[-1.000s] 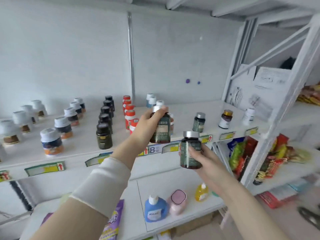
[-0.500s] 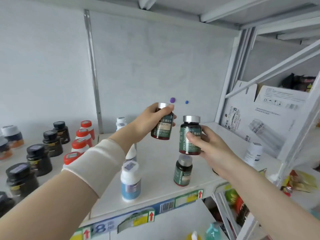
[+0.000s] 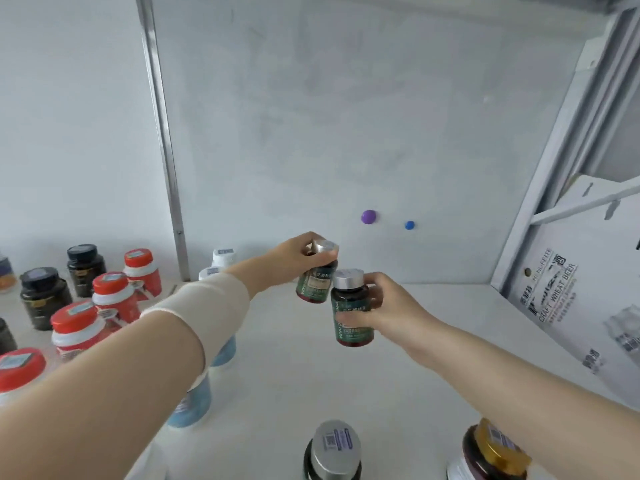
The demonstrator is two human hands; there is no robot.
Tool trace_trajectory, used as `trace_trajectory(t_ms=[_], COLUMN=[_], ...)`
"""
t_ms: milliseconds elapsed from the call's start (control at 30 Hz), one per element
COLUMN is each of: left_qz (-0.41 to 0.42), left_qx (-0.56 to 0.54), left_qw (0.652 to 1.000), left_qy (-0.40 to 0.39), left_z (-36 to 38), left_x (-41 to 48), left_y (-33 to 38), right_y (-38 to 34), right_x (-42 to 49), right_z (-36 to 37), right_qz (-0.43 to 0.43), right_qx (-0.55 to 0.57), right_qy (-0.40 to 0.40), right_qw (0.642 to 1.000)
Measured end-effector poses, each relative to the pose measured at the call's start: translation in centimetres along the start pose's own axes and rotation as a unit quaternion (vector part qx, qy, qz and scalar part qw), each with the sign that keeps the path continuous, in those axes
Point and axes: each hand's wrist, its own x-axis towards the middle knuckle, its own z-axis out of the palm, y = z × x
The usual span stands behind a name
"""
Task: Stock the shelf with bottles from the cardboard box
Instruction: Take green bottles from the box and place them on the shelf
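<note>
The white shelf [image 3: 398, 368] is bare across its middle and toward the back wall, so both bottles are best set down upright there, in line behind the silver-capped bottle [image 3: 333, 448] at the front edge, bases flat before fingers are released. The left hand [image 3: 298, 252] is closed over the cap of one green-labelled bottle [image 3: 316, 284], held above the shelf near the back. The right hand [image 3: 382, 306] is wrapped around a second green-labelled bottle [image 3: 351, 315], just beside the first. The cardboard box is not recognisable with certainty.
</note>
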Motion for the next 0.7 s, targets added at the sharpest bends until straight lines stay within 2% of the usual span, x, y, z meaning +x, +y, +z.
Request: trace_trajectory(t_ms=[200,400,567,700], left_qz=[-0.054,-0.049,-0.062,-0.066], left_qx=[0.106,0.189,0.203,0.204], left_qw=[0.993,0.98,0.977,0.976], left_qy=[-0.026,-0.042,-0.032,-0.027], left_z=[0.1,0.0,-0.1,-0.2], left_x=[4.3,7.5,9.2,9.8], left_y=[-2.6,-3.7,-4.9,-5.7], right_y=[2.1,3.0,3.7,4.0], right_x=[5.3,8.7,10.4,10.8], right_z=[1.4,3.0,3.7,4.1], right_qz=[0.028,0.032,0.035,0.045], right_qx=[-0.053,-0.115,-0.138,-0.157], right_qy=[-0.029,-0.029,0.0,-0.01], right_qw=[0.998,0.992,0.99,0.987])
